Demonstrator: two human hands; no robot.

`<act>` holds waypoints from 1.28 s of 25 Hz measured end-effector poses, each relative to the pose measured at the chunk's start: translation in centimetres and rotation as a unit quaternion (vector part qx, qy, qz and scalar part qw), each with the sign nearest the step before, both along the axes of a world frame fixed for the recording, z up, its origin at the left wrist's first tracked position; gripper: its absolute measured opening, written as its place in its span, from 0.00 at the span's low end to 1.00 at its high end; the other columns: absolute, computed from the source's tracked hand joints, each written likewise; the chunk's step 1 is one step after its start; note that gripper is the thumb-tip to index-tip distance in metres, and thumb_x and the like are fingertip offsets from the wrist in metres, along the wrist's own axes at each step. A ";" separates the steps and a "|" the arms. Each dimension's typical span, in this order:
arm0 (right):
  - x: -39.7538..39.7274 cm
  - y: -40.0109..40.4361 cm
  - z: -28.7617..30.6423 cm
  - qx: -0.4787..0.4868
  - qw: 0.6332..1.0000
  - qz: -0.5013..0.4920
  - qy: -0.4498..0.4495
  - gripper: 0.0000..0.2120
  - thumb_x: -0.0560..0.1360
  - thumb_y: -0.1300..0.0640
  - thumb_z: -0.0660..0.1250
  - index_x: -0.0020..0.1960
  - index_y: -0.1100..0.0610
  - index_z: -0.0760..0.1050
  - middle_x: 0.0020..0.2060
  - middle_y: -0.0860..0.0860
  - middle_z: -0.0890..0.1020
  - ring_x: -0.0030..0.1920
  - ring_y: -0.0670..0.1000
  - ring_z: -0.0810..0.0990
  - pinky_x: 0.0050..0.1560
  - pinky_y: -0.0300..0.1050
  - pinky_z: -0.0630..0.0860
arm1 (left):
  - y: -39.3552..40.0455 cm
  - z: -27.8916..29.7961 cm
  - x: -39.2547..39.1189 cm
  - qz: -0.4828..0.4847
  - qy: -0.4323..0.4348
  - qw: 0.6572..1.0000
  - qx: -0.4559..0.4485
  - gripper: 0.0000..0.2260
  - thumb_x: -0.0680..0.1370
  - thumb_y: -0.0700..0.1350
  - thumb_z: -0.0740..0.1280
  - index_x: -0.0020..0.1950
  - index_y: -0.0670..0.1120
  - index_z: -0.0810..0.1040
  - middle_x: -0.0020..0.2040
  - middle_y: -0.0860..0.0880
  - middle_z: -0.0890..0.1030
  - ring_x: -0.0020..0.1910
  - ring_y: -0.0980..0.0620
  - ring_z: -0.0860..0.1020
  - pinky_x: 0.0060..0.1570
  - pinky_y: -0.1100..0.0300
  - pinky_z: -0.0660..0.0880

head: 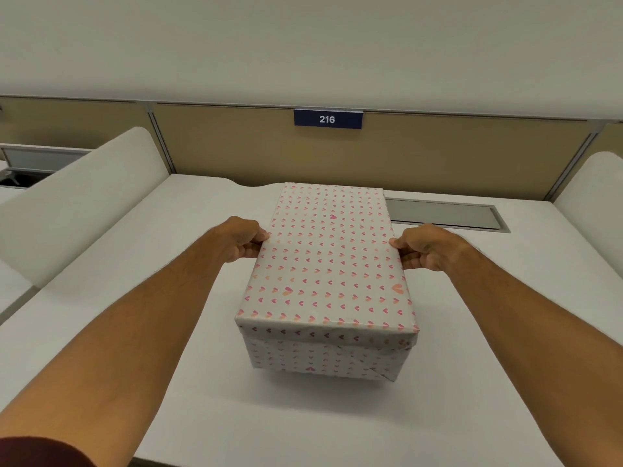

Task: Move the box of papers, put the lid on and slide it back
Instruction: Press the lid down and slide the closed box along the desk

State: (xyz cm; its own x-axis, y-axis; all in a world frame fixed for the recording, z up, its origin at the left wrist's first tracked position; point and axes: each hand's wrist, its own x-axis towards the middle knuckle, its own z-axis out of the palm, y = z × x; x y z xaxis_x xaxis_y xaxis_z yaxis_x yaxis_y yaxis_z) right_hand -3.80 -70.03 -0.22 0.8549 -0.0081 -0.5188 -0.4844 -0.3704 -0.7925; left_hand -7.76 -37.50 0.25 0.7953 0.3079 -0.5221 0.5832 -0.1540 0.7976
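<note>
Beyond the right hand [425, 248], a grey metal cable hatch [445, 214] sits in the white desk [141, 251]. Both hands, left hand [243, 242] too, grip the lidded heart-patterned paper-wrapped box [328, 264] between them, arms outstretched.

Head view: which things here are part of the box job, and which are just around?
Job:
box
lid, already on
left hand and right hand, holding the lid's sides

Around:
desk
216 sign
cable hatch
dividers
</note>
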 end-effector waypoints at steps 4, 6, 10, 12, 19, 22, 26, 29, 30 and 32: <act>0.9 1.5 1.1 0.012 1.000 0.022 -0.016 0.05 0.76 0.60 0.69 0.47 0.62 0.74 0.44 0.59 0.84 0.41 0.57 0.85 0.40 0.56 0.81 | 1.9 1.5 -0.2 0.020 -0.017 1.000 0.007 0.01 0.78 0.36 0.67 0.46 0.39 0.77 0.47 0.42 0.82 0.43 0.45 0.82 0.36 0.52 0.79; 1.4 2.9 1.8 0.022 0.999 0.037 -0.023 0.05 0.77 0.60 0.69 0.47 0.62 0.74 0.45 0.59 0.84 0.41 0.57 0.85 0.39 0.55 0.82 | 3.2 2.1 -0.7 0.036 -0.024 0.999 0.007 0.02 0.78 0.35 0.66 0.46 0.39 0.77 0.47 0.42 0.81 0.43 0.45 0.82 0.35 0.52 0.78; 2.0 6.4 2.9 0.033 0.997 0.065 -0.024 0.04 0.77 0.60 0.68 0.48 0.61 0.74 0.44 0.59 0.84 0.41 0.57 0.85 0.37 0.55 0.82 | 6.8 2.8 -1.0 0.054 -0.027 0.998 0.005 0.03 0.78 0.35 0.66 0.50 0.38 0.77 0.48 0.42 0.81 0.43 0.45 0.81 0.40 0.51 0.79; 2.6 8.4 3.0 0.038 0.996 0.072 -0.024 0.04 0.78 0.60 0.67 0.48 0.61 0.74 0.45 0.59 0.84 0.43 0.58 0.85 0.39 0.56 0.83 | 8.8 2.8 -0.8 0.065 -0.026 0.998 0.005 0.05 0.78 0.34 0.66 0.53 0.37 0.76 0.48 0.42 0.81 0.44 0.44 0.81 0.45 0.49 0.79; 5.6 18.4 2.1 0.041 0.997 0.064 -0.024 0.03 0.78 0.62 0.67 0.49 0.62 0.74 0.46 0.60 0.84 0.44 0.58 0.85 0.38 0.55 0.83 | 18.4 2.3 1.3 0.080 -0.029 0.996 0.000 0.06 0.78 0.33 0.65 0.55 0.36 0.76 0.49 0.41 0.81 0.44 0.45 0.81 0.43 0.50 0.78; 7.7 25.1 1.0 0.037 0.998 0.054 -0.022 0.03 0.77 0.62 0.67 0.48 0.62 0.75 0.47 0.60 0.84 0.43 0.58 0.85 0.37 0.54 0.83 | 24.7 2.0 3.4 0.089 -0.029 0.996 0.000 0.06 0.78 0.33 0.65 0.54 0.37 0.77 0.50 0.41 0.81 0.43 0.45 0.81 0.39 0.51 0.78; 10.4 33.1 0.1 0.036 0.999 0.039 -0.009 0.03 0.77 0.62 0.67 0.48 0.61 0.75 0.46 0.60 0.84 0.44 0.58 0.85 0.42 0.56 0.83 | 32.5 1.6 6.7 0.091 -0.019 0.996 0.009 0.05 0.78 0.34 0.66 0.53 0.37 0.77 0.47 0.43 0.81 0.42 0.46 0.80 0.42 0.51 0.79; 12.6 37.7 0.1 0.038 0.999 0.032 -0.014 0.02 0.78 0.62 0.67 0.47 0.61 0.75 0.47 0.59 0.84 0.44 0.58 0.85 0.42 0.55 0.83 | 36.7 1.4 9.3 0.089 -0.017 0.996 0.021 0.07 0.78 0.36 0.67 0.55 0.37 0.77 0.52 0.42 0.80 0.46 0.45 0.80 0.52 0.49 0.78; 13.4 39.2 0.0 0.040 0.999 0.028 -0.016 0.02 0.78 0.63 0.66 0.47 0.61 0.75 0.47 0.59 0.84 0.45 0.58 0.85 0.40 0.54 0.82 | 38.0 1.4 10.1 0.090 -0.016 0.995 0.029 0.07 0.78 0.37 0.67 0.55 0.37 0.77 0.53 0.42 0.80 0.47 0.45 0.80 0.52 0.49 0.78; 14.5 41.6 -0.2 0.048 0.998 0.018 -0.020 0.02 0.78 0.63 0.66 0.46 0.60 0.75 0.47 0.59 0.84 0.44 0.57 0.85 0.38 0.54 0.82 | 40.0 1.3 11.7 0.092 -0.014 0.995 0.046 0.06 0.78 0.38 0.67 0.54 0.38 0.77 0.53 0.43 0.80 0.48 0.45 0.80 0.48 0.52 0.77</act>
State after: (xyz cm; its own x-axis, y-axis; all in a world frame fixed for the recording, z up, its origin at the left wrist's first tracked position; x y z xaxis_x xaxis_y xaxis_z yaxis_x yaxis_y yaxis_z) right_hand 10.72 -28.47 -0.39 0.8734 0.0719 -0.4816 -0.4397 -0.3085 -0.8435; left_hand 3.93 2.45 1.52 0.7350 0.4953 -0.4630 0.5854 -0.1191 0.8019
